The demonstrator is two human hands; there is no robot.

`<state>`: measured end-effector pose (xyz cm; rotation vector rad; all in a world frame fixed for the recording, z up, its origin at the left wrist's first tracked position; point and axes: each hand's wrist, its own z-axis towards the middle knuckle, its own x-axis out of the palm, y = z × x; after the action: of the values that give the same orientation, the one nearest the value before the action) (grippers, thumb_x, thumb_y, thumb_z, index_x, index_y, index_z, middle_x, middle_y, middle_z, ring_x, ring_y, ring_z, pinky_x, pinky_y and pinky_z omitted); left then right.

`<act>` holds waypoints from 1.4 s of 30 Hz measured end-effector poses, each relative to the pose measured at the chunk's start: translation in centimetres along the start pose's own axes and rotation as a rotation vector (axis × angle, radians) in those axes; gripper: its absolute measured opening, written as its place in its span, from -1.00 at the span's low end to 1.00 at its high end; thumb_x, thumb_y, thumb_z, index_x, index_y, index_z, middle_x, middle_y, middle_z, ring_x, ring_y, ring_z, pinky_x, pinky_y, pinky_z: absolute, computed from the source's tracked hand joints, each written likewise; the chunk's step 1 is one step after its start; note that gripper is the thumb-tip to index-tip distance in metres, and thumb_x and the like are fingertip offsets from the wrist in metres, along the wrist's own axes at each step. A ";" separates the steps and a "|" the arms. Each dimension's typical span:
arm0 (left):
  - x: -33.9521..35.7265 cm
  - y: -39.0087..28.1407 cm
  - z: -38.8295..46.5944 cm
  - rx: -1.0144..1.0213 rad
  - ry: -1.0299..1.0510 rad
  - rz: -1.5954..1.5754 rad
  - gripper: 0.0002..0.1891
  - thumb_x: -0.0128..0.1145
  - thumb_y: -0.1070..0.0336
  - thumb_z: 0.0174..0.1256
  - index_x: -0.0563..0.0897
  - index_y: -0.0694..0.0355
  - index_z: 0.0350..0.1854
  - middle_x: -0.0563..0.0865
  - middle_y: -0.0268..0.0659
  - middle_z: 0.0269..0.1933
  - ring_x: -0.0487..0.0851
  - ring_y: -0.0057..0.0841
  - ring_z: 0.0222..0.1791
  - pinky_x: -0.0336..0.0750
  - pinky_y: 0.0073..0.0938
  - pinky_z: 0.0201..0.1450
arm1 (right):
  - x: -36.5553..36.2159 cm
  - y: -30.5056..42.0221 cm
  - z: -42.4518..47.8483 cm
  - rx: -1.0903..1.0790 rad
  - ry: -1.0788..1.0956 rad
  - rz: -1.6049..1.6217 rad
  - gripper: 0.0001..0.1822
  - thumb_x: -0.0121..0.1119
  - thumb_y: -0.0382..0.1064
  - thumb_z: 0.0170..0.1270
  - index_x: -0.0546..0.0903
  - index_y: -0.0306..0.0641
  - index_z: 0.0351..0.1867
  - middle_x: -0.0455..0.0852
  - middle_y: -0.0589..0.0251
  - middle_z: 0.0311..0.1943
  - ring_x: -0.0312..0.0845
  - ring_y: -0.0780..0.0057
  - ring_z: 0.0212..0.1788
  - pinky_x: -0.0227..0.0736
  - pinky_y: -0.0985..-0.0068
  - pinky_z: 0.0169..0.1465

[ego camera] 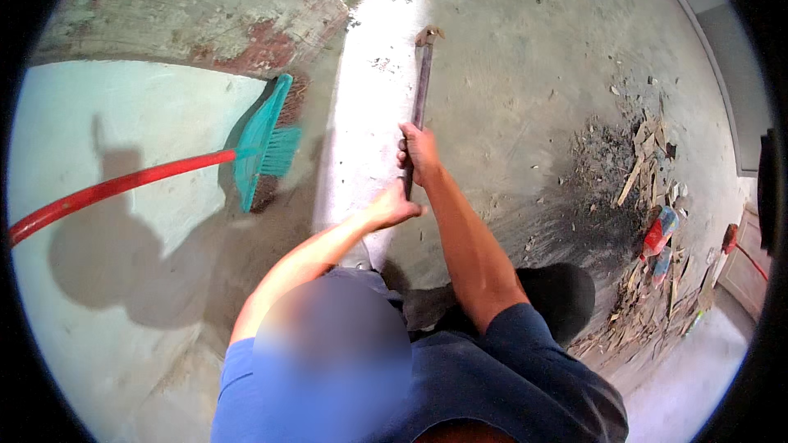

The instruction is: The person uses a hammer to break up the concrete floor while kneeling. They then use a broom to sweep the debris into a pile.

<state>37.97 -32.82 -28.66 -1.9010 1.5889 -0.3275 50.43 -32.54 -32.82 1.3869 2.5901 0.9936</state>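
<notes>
My right hand (418,151) is closed around the dark shaft of a long-handled tool (423,83). Its small, worn cross-head (429,35) points away from me, over the concrete floor; the exact kind of head is unclear. My left hand (394,206) is at the near end of the shaft, its thumb spread to the right. Its fingers are mostly hidden and slightly blurred, so whether they grip the shaft is unclear. A bright strip of light crosses the floor (375,104) beside and under the tool.
Left, a broom with a teal head (252,141) and red handle (123,183) is beside the stained wall (154,12). Right lie dark dirt (594,178), wood scraps (646,147) and a crumpled red-and-blue plastic item (659,231). A red-headed tool (730,239) appears farther right.
</notes>
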 end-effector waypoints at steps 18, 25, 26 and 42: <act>3.7 6.9 3.9 0.226 -0.402 -0.299 -0.74 0.02 0.31 0.29 0.61 0.47 -0.29 0.67 0.16 -0.47 0.73 -0.16 -0.35 0.52 -0.02 -0.30 | 2.6 -3.9 0.1 -0.329 -0.149 -0.152 -0.35 0.04 0.42 0.37 0.41 -0.16 -0.53 0.33 0.47 -0.73 0.23 0.66 -0.72 0.14 0.57 -0.66; 1.6 5.9 4.5 0.576 -0.484 -0.168 -0.81 0.04 0.34 0.32 0.59 0.39 -0.20 0.63 -0.03 -0.54 0.65 -0.30 -0.47 0.50 -0.12 -0.37 | 1.7 -6.0 3.4 -0.425 -0.273 -0.359 -0.20 -0.04 0.42 0.40 0.48 -0.44 -0.54 0.41 0.09 -0.71 0.41 0.34 -0.57 0.33 0.20 -0.43; 1.5 4.4 3.8 -0.031 -0.131 -0.475 -0.81 0.02 0.32 0.37 0.58 0.37 -0.25 0.59 -0.18 -0.58 0.56 -0.43 -0.59 0.39 -0.28 -0.57 | 0.7 -5.8 3.9 -0.293 -0.258 -0.507 -0.17 -0.07 0.41 0.40 0.50 -0.52 -0.52 0.42 -0.06 -0.67 0.44 0.20 -0.53 0.33 0.09 -0.36; -5.4 -4.4 6.6 0.263 -0.521 -0.226 -0.82 0.08 0.31 0.34 0.58 0.36 -0.23 0.67 -0.08 -0.46 0.67 -0.33 -0.44 0.52 -0.24 -0.39 | 4.6 6.1 4.6 -0.283 -0.017 0.074 -0.39 0.04 0.34 0.42 0.40 -0.16 -0.55 0.36 0.38 -0.74 0.26 0.52 -0.77 0.26 0.43 -0.66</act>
<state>43.80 -25.36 -29.98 -1.7752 0.9451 -0.1111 53.63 -24.31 -31.95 1.4167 2.2884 1.2924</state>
